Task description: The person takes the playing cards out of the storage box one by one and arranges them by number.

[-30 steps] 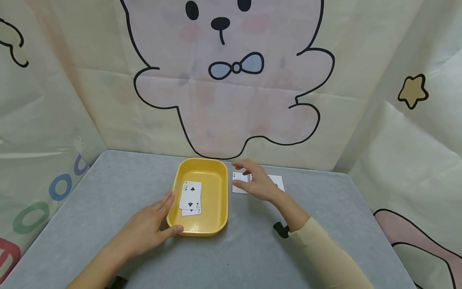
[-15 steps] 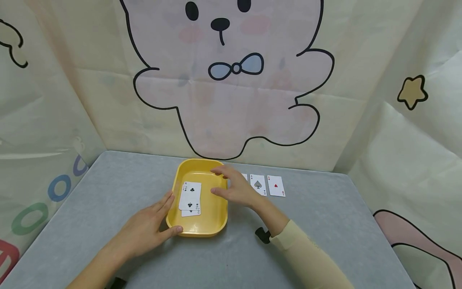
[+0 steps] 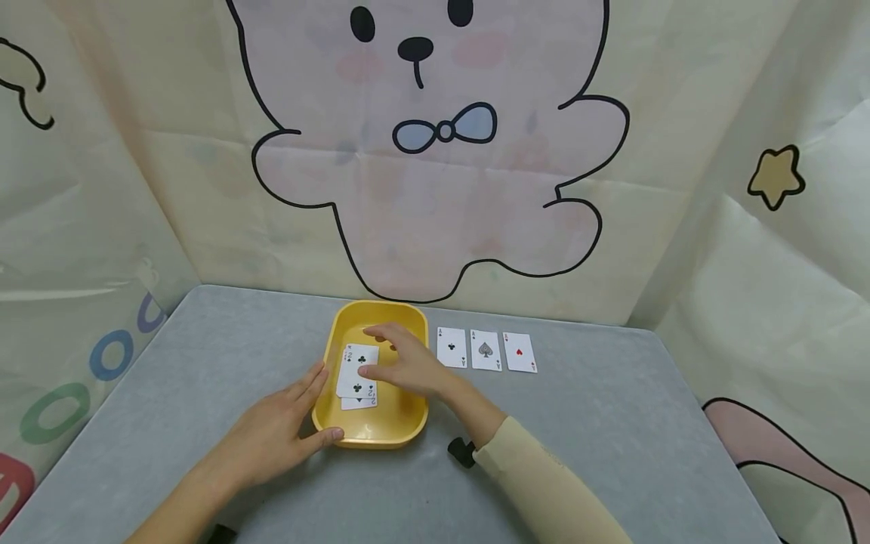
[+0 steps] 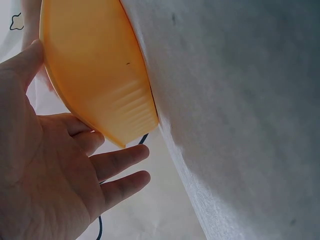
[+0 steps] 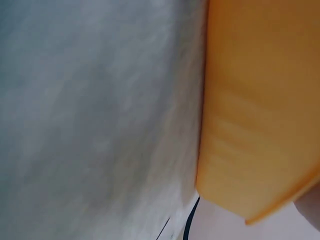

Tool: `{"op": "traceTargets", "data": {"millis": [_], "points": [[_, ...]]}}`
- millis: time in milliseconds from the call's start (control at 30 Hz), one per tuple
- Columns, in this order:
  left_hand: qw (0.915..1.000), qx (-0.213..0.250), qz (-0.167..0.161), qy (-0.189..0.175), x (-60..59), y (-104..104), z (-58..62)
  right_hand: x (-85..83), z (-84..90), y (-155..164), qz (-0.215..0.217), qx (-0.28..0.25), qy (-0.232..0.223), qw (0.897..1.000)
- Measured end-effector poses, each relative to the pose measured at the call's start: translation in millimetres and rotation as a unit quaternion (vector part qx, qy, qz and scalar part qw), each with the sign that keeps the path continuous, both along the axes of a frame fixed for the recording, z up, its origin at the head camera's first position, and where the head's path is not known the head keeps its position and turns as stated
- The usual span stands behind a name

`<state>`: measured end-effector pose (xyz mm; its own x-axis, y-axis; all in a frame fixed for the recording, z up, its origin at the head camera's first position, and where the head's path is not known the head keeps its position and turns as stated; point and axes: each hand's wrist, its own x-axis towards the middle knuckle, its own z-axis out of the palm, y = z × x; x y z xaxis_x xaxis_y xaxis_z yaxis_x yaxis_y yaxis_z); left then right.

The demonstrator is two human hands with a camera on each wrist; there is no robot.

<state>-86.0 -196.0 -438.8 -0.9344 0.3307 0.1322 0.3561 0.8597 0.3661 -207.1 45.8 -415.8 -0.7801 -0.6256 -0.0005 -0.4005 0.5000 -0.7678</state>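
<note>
As right hand [image 3: 401, 366] touches it, two of clubs [image 3: 359, 368] lies lengthwise along tray [image 3: 353, 431].

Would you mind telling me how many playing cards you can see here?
5: three aces in a row on the table right of the yellow tray, two overlapping cards inside it under the right hand; more may be hidden.

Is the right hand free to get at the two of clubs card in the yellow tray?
Probably yes: the right hand is already over the yellow tray, its fingers at the two of clubs card, nothing between.
</note>
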Motion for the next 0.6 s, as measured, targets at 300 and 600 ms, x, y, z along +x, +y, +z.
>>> {"op": "traceTargets", "data": {"millis": [300,600], "points": [[1.0,0.001,-0.001,0.0,0.3,0.0,1.6,-12.5,-8.4,-24.6,-0.017,0.009,-0.027,0.999],[1.0,0.002,-0.003,-0.003,1.0,-0.5,1.4,-19.7,-20.6,-37.2,-0.038,0.076,-0.035,0.996]]}}
